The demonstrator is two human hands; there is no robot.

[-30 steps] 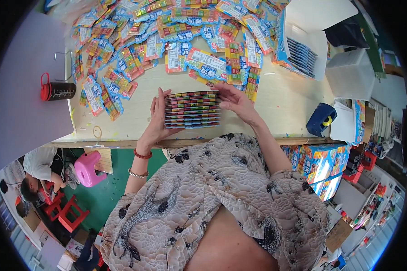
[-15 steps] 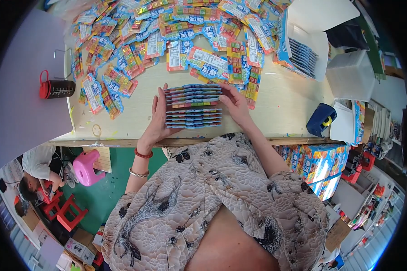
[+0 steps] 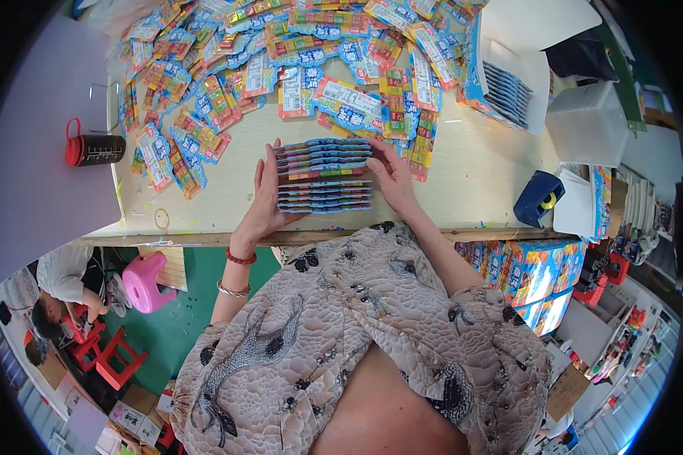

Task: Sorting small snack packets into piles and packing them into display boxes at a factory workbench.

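Between my two hands, at the near part of the table, stands a row of colourful blister packs (image 3: 325, 165) on edge, split by a narrow gap into a far group and a near group. My left hand (image 3: 264, 199) closes along the row's left end, thumb up at the far corner and fingers partly hidden under the near packs. At the right end of the far group, my right hand (image 3: 393, 180) grips the packs with thumb and fingers. The near group's right end is not touched by that hand.
Loose blister packs (image 3: 349, 102) lie heaped across the far side of the table (image 3: 463, 189). An open carton (image 3: 542, 76) at the far right holds more packs in a row. A tape dispenser (image 3: 539, 199) stands at right, a dark red-lidded bottle (image 3: 95, 149) at left. Someone (image 3: 61, 280) sits beyond the table's left.
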